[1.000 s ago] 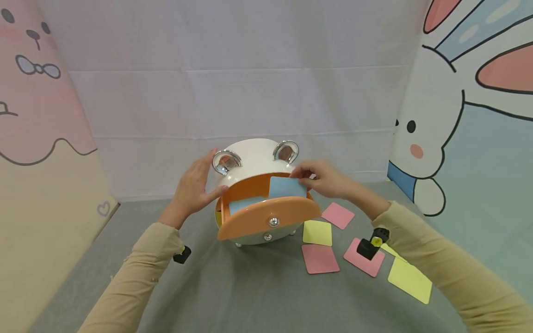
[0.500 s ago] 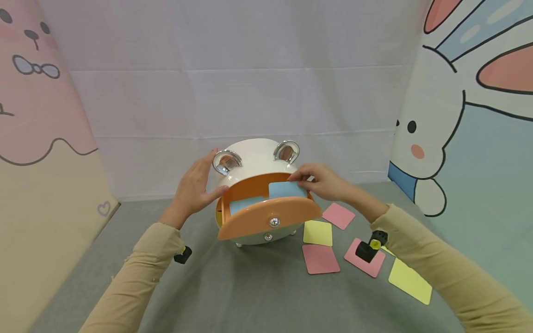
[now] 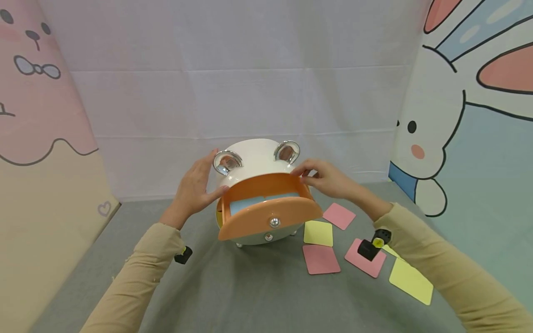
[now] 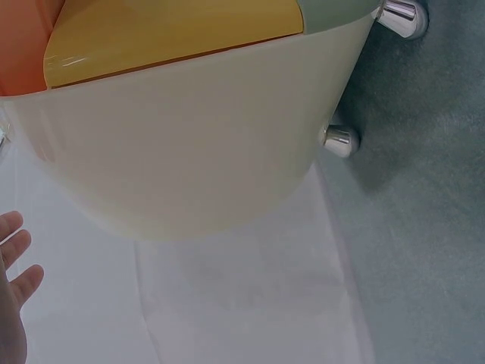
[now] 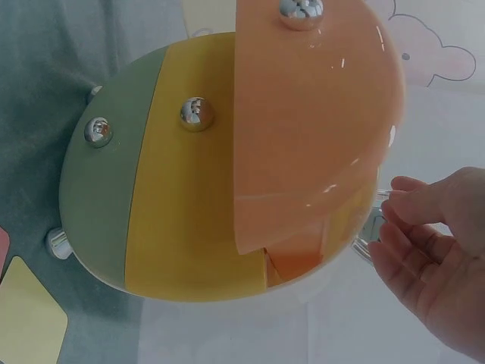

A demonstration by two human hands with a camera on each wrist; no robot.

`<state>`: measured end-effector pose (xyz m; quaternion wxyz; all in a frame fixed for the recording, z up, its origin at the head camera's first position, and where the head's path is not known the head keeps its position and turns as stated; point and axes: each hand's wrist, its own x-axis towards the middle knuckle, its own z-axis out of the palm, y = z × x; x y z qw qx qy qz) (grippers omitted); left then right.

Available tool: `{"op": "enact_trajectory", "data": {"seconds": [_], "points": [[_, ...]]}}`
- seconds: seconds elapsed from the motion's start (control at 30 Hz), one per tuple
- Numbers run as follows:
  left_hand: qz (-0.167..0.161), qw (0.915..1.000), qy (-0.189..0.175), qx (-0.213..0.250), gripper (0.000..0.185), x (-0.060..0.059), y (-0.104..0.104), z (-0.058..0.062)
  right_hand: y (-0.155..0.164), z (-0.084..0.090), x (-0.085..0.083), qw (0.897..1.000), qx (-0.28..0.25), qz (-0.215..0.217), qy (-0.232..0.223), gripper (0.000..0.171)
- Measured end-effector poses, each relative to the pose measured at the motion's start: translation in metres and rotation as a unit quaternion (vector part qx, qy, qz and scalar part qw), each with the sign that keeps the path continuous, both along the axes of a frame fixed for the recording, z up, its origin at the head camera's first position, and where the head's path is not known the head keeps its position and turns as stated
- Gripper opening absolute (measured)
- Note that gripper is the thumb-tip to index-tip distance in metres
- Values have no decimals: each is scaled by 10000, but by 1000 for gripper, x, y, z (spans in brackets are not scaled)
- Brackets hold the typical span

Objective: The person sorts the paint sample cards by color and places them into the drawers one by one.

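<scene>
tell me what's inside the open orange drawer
Blue cards lie flat in the orange drawer. At least two show; its front panel hides the near part of the floor, so anything there or beneath the cards cannot be seen.

**Hidden and cut off**

The drawer (image 3: pixel 266 210) front hides most of the blue cards (image 3: pixel 250 203). The left hand (image 4: pixel 15 288) is cut by the left wrist view's lower left edge; the right hand (image 5: pixel 436 265) by the right wrist view's lower right
</scene>
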<state>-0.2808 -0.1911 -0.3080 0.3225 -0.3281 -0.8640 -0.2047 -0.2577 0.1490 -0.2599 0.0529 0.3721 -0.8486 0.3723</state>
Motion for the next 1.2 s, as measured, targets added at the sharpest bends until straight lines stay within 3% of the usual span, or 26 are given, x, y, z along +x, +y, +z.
{"op": "enact_trajectory", "data": {"seconds": [0.37, 0.63, 0.97, 1.2], "points": [[-13, 10000, 66, -11, 89, -2, -1, -1, 26, 15, 9, 9984, 37, -506, 245, 22], [43, 10000, 23, -36, 89, -1, -2, 0, 36, 17, 37, 9942, -188, -877, 601, 23], [46, 10000, 19, -64, 89, 0, -2, 0, 5, -11, 75, 9822, -916, -1029, 1276, 23], [-6, 10000, 41, -56, 89, 1, -2, 1, -26, -44, 86, 9548, -1723, -734, 2307, 21]]}}
